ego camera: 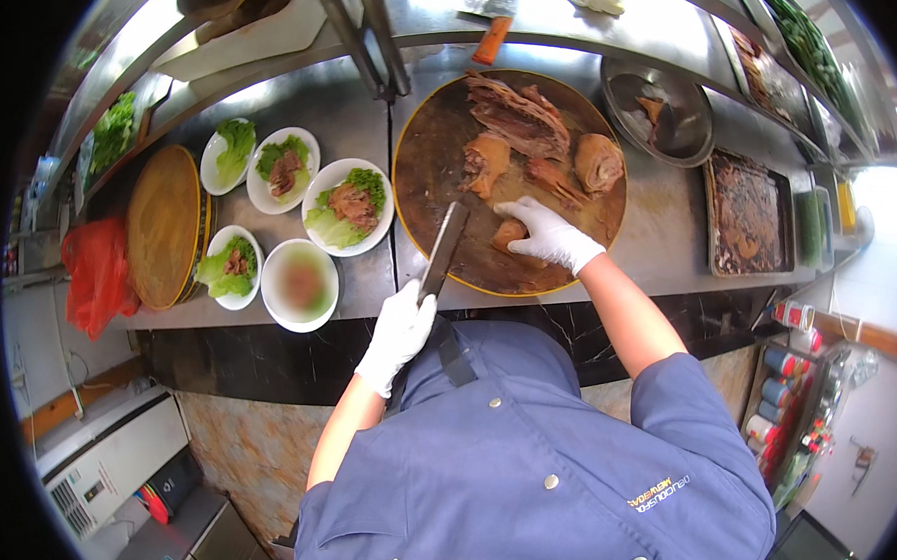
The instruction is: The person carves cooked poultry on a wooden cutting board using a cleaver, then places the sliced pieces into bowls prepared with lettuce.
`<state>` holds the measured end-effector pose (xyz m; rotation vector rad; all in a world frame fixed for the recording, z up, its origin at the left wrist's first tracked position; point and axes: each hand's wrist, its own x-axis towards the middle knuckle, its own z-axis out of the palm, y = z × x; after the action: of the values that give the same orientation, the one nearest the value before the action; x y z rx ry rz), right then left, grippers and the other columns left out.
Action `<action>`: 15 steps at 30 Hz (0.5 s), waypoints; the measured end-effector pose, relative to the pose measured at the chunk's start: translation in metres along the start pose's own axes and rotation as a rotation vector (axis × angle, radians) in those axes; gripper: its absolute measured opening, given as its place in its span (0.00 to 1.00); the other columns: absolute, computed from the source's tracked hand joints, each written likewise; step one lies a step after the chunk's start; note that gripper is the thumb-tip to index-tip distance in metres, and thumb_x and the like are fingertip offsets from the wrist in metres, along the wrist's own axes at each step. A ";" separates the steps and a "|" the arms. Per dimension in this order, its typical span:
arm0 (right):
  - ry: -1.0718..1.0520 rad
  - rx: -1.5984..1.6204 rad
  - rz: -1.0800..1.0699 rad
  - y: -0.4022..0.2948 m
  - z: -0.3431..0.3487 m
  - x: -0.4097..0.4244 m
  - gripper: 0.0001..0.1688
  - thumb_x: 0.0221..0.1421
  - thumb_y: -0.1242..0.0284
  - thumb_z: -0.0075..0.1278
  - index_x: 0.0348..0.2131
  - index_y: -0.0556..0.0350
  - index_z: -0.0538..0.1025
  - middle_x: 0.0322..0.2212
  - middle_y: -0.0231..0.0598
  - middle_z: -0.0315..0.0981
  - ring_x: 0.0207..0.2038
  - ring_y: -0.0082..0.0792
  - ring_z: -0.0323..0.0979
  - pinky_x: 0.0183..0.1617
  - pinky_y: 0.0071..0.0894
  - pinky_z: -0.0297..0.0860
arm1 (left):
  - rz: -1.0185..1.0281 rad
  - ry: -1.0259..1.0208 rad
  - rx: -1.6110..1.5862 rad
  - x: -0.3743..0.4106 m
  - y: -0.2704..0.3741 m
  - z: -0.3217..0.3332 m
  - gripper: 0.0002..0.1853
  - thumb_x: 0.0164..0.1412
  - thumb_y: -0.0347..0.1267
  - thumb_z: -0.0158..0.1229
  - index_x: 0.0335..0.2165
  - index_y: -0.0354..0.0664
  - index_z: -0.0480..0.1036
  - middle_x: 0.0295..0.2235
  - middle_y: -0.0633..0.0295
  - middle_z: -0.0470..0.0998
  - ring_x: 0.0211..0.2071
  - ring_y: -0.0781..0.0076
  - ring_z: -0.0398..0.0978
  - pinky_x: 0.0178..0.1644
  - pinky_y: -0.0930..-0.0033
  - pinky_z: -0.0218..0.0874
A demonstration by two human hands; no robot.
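Note:
My left hand (397, 338), in a white glove, grips the handle of a cleaver (445, 242). The blade is seen nearly edge-on, over the near left part of a round wooden chopping board (431, 159) with a yellow rim. On the board, my gloved right hand (546, 235) has its thumb and fingers around a small brown piece of cooked meat (507, 235). Beyond the hands lie a large shredded slab of meat (517, 118), a chunk with skin (487, 161), a thin bony piece (554, 178) and a rounded chunk (598, 164).
Left of the board stand several white bowls, one with lettuce and meat (352, 207), another blurred (300, 285). A second round board (164, 226) and red plastic bag (100, 272) lie farther left. At right are a metal bowl (681, 114) and dark tray (752, 214). A shelf (556, 43) overhangs the back.

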<state>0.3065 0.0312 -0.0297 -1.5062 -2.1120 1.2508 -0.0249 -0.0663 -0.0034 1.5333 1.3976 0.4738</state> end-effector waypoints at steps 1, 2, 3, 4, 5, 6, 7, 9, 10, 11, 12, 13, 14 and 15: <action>0.129 -0.070 -0.010 0.002 0.001 -0.011 0.35 0.51 0.69 0.66 0.58 0.52 0.76 0.53 0.49 0.73 0.57 0.54 0.70 0.62 0.43 0.68 | 0.065 -0.025 0.044 0.010 0.007 0.006 0.11 0.68 0.31 0.57 0.34 0.33 0.67 0.27 0.38 0.75 0.33 0.32 0.77 0.36 0.45 0.67; 0.256 -0.141 -0.019 0.003 0.004 -0.021 0.35 0.50 0.67 0.67 0.58 0.51 0.76 0.53 0.48 0.72 0.57 0.55 0.70 0.62 0.45 0.68 | 0.100 -0.021 0.073 0.020 0.010 0.014 0.11 0.69 0.31 0.56 0.34 0.33 0.67 0.27 0.38 0.75 0.33 0.31 0.77 0.36 0.44 0.67; 0.380 -0.213 -0.033 0.004 0.007 -0.030 0.35 0.50 0.66 0.68 0.57 0.50 0.76 0.53 0.48 0.71 0.57 0.55 0.69 0.62 0.47 0.69 | 0.133 -0.013 0.103 0.029 0.010 0.023 0.11 0.69 0.31 0.56 0.33 0.34 0.66 0.27 0.37 0.75 0.33 0.30 0.77 0.36 0.43 0.67; 0.442 -0.177 -0.037 0.002 0.013 -0.043 0.32 0.49 0.64 0.70 0.52 0.50 0.77 0.51 0.46 0.71 0.55 0.55 0.69 0.61 0.50 0.69 | 0.163 -0.007 0.133 0.036 0.010 0.029 0.11 0.69 0.31 0.56 0.33 0.34 0.66 0.27 0.37 0.74 0.33 0.30 0.76 0.35 0.42 0.66; 0.409 -0.202 -0.023 0.000 0.019 -0.055 0.28 0.48 0.67 0.69 0.49 0.49 0.76 0.51 0.44 0.71 0.54 0.55 0.68 0.61 0.49 0.69 | 0.159 -0.006 0.154 0.039 0.009 0.033 0.11 0.69 0.31 0.56 0.34 0.35 0.66 0.27 0.37 0.75 0.33 0.29 0.76 0.35 0.41 0.66; 0.402 -0.231 -0.057 0.005 0.028 -0.064 0.27 0.48 0.69 0.68 0.48 0.49 0.76 0.50 0.43 0.71 0.54 0.55 0.68 0.61 0.49 0.69 | 0.160 -0.010 0.173 0.044 0.010 0.037 0.10 0.69 0.31 0.56 0.34 0.35 0.66 0.27 0.36 0.75 0.33 0.29 0.76 0.35 0.40 0.66; 0.395 -0.259 -0.093 0.011 0.039 -0.069 0.26 0.48 0.72 0.67 0.48 0.49 0.76 0.50 0.42 0.71 0.55 0.55 0.68 0.60 0.48 0.69 | 0.161 -0.012 0.194 0.048 0.013 0.040 0.10 0.69 0.31 0.56 0.34 0.35 0.66 0.27 0.36 0.75 0.33 0.28 0.76 0.35 0.39 0.66; 0.482 -0.208 -0.111 0.017 0.053 -0.065 0.26 0.48 0.75 0.65 0.48 0.49 0.76 0.51 0.41 0.72 0.55 0.54 0.68 0.60 0.48 0.70 | 0.177 -0.003 0.216 0.052 0.019 0.042 0.10 0.69 0.31 0.57 0.35 0.36 0.66 0.26 0.35 0.75 0.32 0.28 0.77 0.34 0.37 0.66; 0.491 -0.200 -0.111 0.015 0.055 -0.061 0.25 0.48 0.75 0.65 0.48 0.49 0.76 0.51 0.41 0.72 0.55 0.53 0.68 0.60 0.48 0.70 | 0.176 0.002 0.236 0.054 0.025 0.042 0.10 0.69 0.32 0.57 0.35 0.37 0.66 0.25 0.36 0.75 0.31 0.28 0.77 0.33 0.37 0.66; 0.500 -0.192 -0.111 0.013 0.056 -0.057 0.25 0.49 0.75 0.65 0.48 0.49 0.76 0.51 0.41 0.72 0.55 0.53 0.68 0.60 0.48 0.70 | 0.174 0.007 0.256 0.056 0.029 0.043 0.10 0.69 0.32 0.56 0.35 0.37 0.66 0.25 0.36 0.75 0.30 0.28 0.77 0.33 0.37 0.66; 0.492 -0.196 -0.110 0.010 0.058 -0.050 0.25 0.49 0.74 0.64 0.48 0.49 0.76 0.52 0.40 0.72 0.55 0.52 0.68 0.60 0.48 0.71 | 0.232 0.035 0.295 0.059 0.028 0.043 0.10 0.70 0.32 0.56 0.34 0.38 0.66 0.24 0.37 0.76 0.29 0.29 0.77 0.32 0.38 0.68; 0.492 -0.195 -0.092 0.008 0.061 -0.049 0.25 0.49 0.74 0.64 0.49 0.49 0.76 0.52 0.40 0.72 0.55 0.52 0.68 0.60 0.48 0.71 | 0.231 0.041 0.333 0.061 0.024 0.043 0.10 0.70 0.32 0.56 0.34 0.38 0.66 0.24 0.37 0.76 0.29 0.30 0.77 0.32 0.38 0.68; 0.492 -0.193 -0.075 0.006 0.063 -0.048 0.25 0.49 0.73 0.64 0.49 0.49 0.76 0.52 0.40 0.72 0.55 0.52 0.68 0.60 0.48 0.71 | 0.231 0.048 0.370 0.063 0.019 0.043 0.10 0.70 0.32 0.57 0.34 0.38 0.66 0.24 0.38 0.76 0.29 0.30 0.78 0.32 0.38 0.68; 0.490 -0.197 -0.057 0.007 0.063 -0.048 0.25 0.50 0.73 0.64 0.49 0.48 0.76 0.52 0.39 0.72 0.55 0.52 0.68 0.60 0.48 0.71 | 0.233 0.056 0.402 0.066 0.020 0.044 0.10 0.70 0.32 0.57 0.34 0.38 0.66 0.24 0.38 0.76 0.29 0.31 0.78 0.32 0.38 0.69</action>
<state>0.2912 -0.0407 -0.0598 -1.6138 -1.9645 0.5826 0.0384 -0.0211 -0.0276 2.0365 1.4232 0.3923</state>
